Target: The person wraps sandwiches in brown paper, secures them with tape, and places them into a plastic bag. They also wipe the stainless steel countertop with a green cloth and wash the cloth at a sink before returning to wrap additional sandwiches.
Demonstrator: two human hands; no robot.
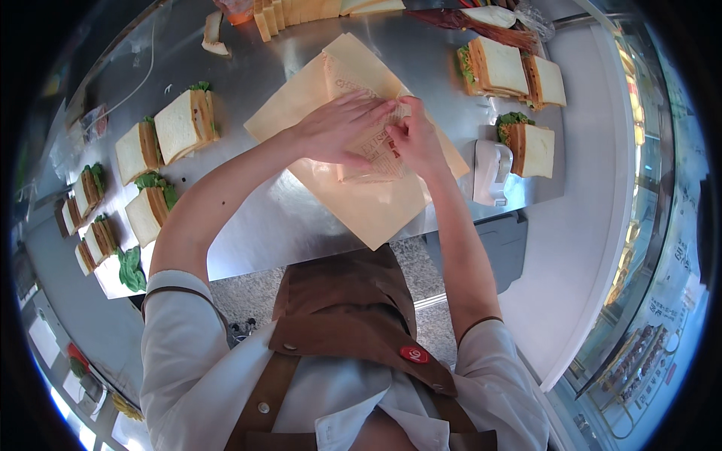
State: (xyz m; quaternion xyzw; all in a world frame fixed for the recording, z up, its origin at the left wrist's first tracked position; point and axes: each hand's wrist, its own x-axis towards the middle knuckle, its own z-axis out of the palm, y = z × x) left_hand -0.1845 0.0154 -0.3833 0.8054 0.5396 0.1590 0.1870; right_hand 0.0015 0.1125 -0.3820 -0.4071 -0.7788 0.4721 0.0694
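Before me, sheets of tan wrapping paper [369, 220] lie turned cornerwise on the steel table. A printed section of the paper [369, 151] is folded over in the middle; whatever is inside is hidden. My left hand [341, 127] rests flat across this fold, fingers spread towards the right. Close beside its fingertips, my right hand [420, 138] has curled fingers pinching the paper's right edge. A white tape dispenser [492, 173] stands to the right of the paper.
Cut sandwiches [183, 127] with lettuce stand at left, others [499, 65] at right. Bread slices [304, 11], a crust piece [214, 35] and sauce bags [479, 22] lie at the back. A lettuce leaf [131, 269] sits near the left front edge of the steel table [254, 237].
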